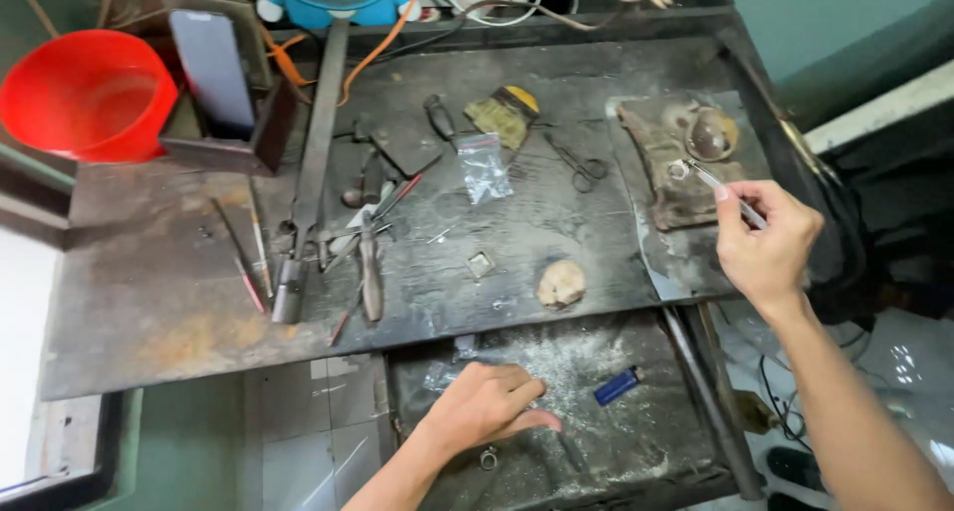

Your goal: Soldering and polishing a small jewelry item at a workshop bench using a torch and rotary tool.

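The right hand (765,248) is pinching thin stiff tweezers (723,190) gripping a tiny light ring (679,170), probably slippery; the left hand (484,405) is resting half-open, holding nothing

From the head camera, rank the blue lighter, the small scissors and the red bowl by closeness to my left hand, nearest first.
1. Blue lighter, just right of the left hand in the lower tray.
2. Small scissors, farther up the bench, right of centre.
3. Red bowl, far left corner.
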